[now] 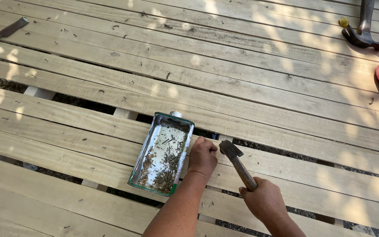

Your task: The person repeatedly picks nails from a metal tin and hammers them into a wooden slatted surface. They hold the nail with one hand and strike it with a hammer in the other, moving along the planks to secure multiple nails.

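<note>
On pale planks (pixel 88 127), hands — left (pixel 202 156) beside green-rimmed rectangular tin (pixel 162 153), right (pixel 265 201) gripping hammer (pixel 237 160).

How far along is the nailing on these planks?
Done: most pale planks lie side by side across the frame. In hand: the left hand is fisted on a plank beside the open tin of nails, and the right hand holds a hammer with its head next to it. Left: gaps between the nearer planks.

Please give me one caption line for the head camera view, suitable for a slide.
Left hand rests on a wooden plank beside a tin of nails; right hand holds a hammer.
</note>
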Available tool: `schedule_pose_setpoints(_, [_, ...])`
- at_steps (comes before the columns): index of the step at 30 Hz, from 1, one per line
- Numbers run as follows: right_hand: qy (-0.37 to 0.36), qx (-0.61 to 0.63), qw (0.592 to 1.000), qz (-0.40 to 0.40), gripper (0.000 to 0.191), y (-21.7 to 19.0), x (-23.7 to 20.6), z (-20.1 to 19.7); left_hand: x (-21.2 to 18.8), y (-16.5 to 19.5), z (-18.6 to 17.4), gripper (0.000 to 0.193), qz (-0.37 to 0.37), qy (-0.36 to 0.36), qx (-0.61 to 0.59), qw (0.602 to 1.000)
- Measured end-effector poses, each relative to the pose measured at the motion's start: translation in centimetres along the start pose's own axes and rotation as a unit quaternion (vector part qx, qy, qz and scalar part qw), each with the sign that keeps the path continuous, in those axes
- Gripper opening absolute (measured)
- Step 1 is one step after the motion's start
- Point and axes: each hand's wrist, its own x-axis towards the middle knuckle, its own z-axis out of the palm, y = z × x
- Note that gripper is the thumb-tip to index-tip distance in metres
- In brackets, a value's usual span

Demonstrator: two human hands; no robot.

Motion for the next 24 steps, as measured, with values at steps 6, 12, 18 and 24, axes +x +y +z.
schedule_pose_setpoints(6, [0.05, 0.077, 0.994, -0.056, 0.032, 0.7, -0.5, 0.1, -0.2, 0.3, -0.4, 0.009, -0.02, -0.021, -0.023, 0.999])
schedule_pose_setpoints(12, [-0.002, 0.055, 0.998, 0.019, 0.026, 0.9, 1.2, 1.5, -0.2, 0.8, -0.5, 0.009, -0.054, -0.031, -0.016, 0.998])
schedule_pose_setpoints(18, [0.028, 0.166, 0.985, 0.044, 0.029, 2.6, 3.3, 2.9, -0.3, 1.6, -1.2, 0.008, -0.022, -0.015, 0.009, 1.0])
schedule_pose_setpoints(24, [0.065, 0.11, 0.991, 0.027, 0.032, 3.1, 4.6, 3.6, 0.5, 2.9, -4.7, 0.003, 0.087, 0.059, -0.07, 0.992])
